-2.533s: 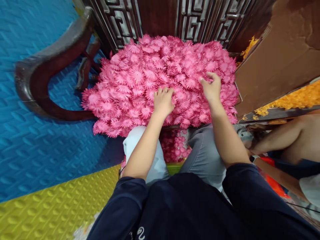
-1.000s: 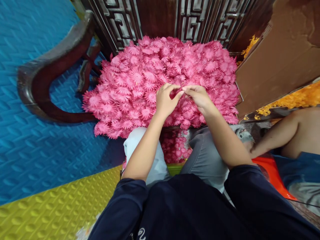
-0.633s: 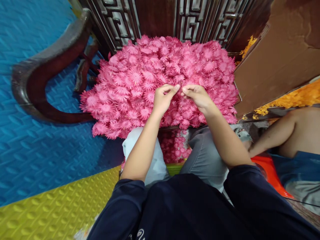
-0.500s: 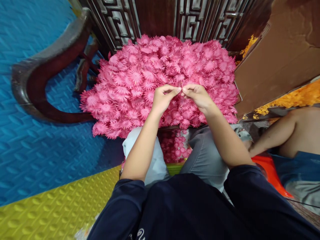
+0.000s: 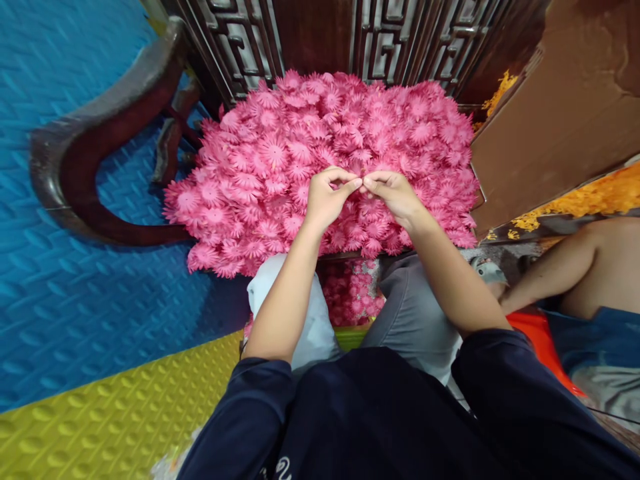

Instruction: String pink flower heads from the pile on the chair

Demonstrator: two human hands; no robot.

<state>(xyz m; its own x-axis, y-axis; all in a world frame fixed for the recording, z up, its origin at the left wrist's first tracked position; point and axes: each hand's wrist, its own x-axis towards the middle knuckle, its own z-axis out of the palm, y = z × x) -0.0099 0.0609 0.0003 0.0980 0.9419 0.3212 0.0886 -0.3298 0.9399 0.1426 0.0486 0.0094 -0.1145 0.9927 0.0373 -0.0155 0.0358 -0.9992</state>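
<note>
A broad heap of pink artificial flowers spreads in front of me. Over its middle, my left hand is closed in a pinch, thumb against fingers. My right hand is pinched too, its fingertips meeting those of my left hand. Whatever lies between the fingertips is too small to make out against the pink petals. More pink flowers show lower down, between my knees.
A dark curved wooden chair arm stands at the left over blue matting. Carved dark panels rise behind the heap. Brown cardboard and orange flowers are at the right, near another person's bare leg.
Both hands stay pinched together, with the fingertips now slightly closer to each other. The whole view has shifted a little.
</note>
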